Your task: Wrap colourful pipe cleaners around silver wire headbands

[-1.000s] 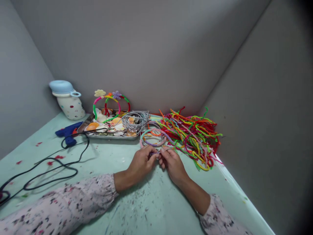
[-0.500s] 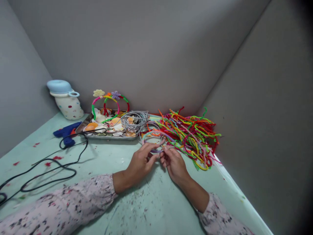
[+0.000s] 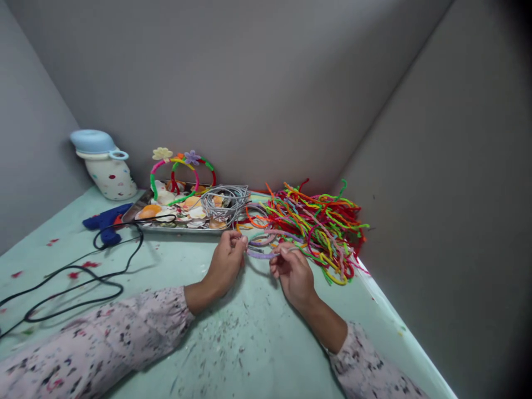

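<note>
Between my hands is a ring (image 3: 261, 255) wrapped in purple, pink and pale green fuzzy stem. My left hand (image 3: 226, 259) pinches its left side, fingers closed. At its right side my right hand (image 3: 294, 271) grips it with thumb and fingers together. The ring's lilac front part shows between the two hands. Just beyond my right hand lies a pile of bright fuzzy stems (image 3: 320, 221). A coil of grey wire (image 3: 226, 204) rests on the right part of a metal tray (image 3: 183, 229).
Two flower-topped hoops (image 3: 196, 172) stand in the tray among shell-like pieces. Left of it lies a blue glue gun (image 3: 108, 221) with a looping black cable (image 3: 120, 274). A white bottle with a blue lid (image 3: 108, 169) stands at the back left. Grey walls border the table.
My left hand has moved left, away from my right hand, and more of the ring's lilac front shows. The ring sits lower and flatter. The whole view has shifted slightly.
</note>
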`<state>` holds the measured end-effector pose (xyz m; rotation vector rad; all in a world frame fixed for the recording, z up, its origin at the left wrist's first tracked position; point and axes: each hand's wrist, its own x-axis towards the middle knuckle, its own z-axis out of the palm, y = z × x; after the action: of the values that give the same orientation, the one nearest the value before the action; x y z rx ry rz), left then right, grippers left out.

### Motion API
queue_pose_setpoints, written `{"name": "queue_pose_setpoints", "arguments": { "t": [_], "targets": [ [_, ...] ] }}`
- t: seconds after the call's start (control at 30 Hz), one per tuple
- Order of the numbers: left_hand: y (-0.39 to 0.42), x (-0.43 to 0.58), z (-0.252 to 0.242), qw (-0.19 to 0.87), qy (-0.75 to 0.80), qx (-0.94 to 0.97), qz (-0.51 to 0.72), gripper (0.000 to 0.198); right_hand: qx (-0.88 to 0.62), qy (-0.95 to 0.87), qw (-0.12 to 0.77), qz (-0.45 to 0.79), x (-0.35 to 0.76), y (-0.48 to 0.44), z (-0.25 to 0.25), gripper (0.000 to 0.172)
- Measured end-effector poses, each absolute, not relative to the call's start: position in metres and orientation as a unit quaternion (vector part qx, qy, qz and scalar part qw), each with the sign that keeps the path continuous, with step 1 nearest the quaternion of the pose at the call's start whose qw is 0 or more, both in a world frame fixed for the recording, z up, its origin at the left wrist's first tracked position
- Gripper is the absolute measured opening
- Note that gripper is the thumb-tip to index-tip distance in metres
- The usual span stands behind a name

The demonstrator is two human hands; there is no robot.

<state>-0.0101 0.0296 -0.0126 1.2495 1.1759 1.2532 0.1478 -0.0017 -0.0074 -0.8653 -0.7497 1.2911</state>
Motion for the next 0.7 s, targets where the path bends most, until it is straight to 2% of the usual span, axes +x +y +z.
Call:
{"name": "queue_pose_setpoints", "arguments": {
  "t": [0.2,0.37,0.53,0.7],
  "targets": [
    [0.031,-0.01,-0.016,0.49,0.456,0.525,0.525,0.038,-0.365,-0.415,0.608,0.57,0.151,-0.005,-0.013,0.02],
    [0.031,-0.009,-0.012,0.488,0.432,0.512,0.56,0.035,-0.368,-0.479,0.56,0.567,0.155,-0.009,-0.018,0.021],
    [0.032,-0.01,-0.002,0.492,0.414,0.486,0.592,0.03,-0.336,-0.461,0.607,0.553,0.157,-0.008,-0.018,0.034],
    [0.035,-0.009,0.002,0.5,0.409,0.455,0.613,0.027,-0.372,-0.403,0.634,0.546,0.158,-0.002,-0.02,0.044]
  ]
}}
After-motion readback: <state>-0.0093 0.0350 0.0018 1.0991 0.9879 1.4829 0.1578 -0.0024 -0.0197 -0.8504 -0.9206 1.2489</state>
